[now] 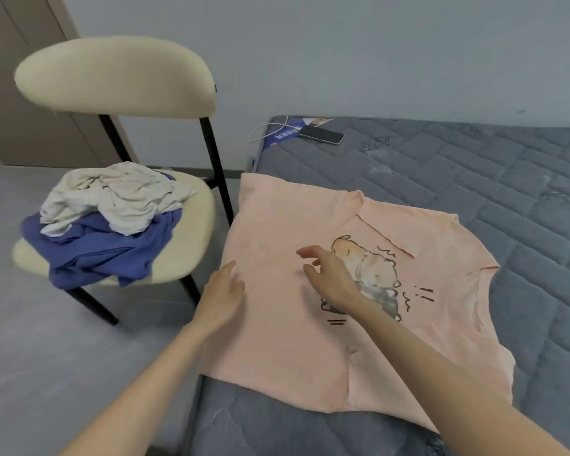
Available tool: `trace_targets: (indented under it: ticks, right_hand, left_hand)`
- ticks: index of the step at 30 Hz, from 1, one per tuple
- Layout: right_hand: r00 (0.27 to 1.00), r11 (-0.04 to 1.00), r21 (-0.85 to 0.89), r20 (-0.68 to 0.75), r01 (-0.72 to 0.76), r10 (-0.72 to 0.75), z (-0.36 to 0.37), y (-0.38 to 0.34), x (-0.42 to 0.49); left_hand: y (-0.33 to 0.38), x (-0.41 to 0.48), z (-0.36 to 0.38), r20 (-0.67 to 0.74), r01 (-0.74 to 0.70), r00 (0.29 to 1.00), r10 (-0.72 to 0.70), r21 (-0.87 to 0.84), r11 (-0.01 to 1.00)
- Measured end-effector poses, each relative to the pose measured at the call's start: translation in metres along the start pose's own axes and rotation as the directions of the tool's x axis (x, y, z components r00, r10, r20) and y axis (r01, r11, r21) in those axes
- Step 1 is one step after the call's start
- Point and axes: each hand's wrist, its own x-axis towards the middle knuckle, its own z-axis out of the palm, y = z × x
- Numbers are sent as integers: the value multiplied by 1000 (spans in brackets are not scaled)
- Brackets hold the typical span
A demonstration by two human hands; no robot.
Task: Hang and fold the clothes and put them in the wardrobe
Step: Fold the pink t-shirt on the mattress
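Note:
A peach T-shirt (277,232) with a cartoon animal print lies spread flat on the grey mattress (474,179), its hem hanging slightly over the left edge. My left hand (224,294) lies flat on the shirt's left edge, fingers straight. My right hand (329,274) hovers over the middle of the shirt beside the print, fingers loosely spread and holding nothing. A crumpled white garment (119,195) sits on top of a blue garment (112,251) on the chair seat to the left.
A cream chair (112,77) with black legs stands left of the bed. A phone (321,134) with a white cable and a blue leaflet (282,137) lie at the mattress's far corner. A brown door (20,93) is behind the chair.

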Motion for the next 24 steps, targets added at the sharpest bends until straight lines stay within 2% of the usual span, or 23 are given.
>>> trace_targets:
  ticks: [4, 10, 12, 15, 17, 20, 24]
  right_hand:
    - [994, 999, -19, 102, 25, -23, 42, -26, 0]
    - [968, 994, -80, 244, 78, -56, 99, -47, -2]
    - [961, 991, -101, 271, 83, -53, 114, -51, -3]
    - [955, 990, -120, 293, 79, -40, 135, -54, -6]
    - [955, 986, -138, 294, 88, -44, 145, -54, -6]
    - [959, 982, -165, 281, 95, -46, 155, -53, -4]
    - [968, 976, -194, 248, 99, -49, 166, -51, -1]
  left_hand:
    - [-31, -12, -12, 2, 179, 983, -181, -158, 971]
    - [-74, -27, -16, 128, 401, 913, -387, -446, 800]
    - [-94, -28, -13, 221, 505, 859, -461, -506, 699]
    - [-117, -31, -11, 378, 658, 740, -556, -579, 481]
    - [-128, -32, -9, 454, 719, 679, -576, -571, 397]
    - [-147, -34, -4, 521, 755, 622, -585, -595, 274]
    - [-161, -31, 1, 617, 700, 596, -513, -713, -45]
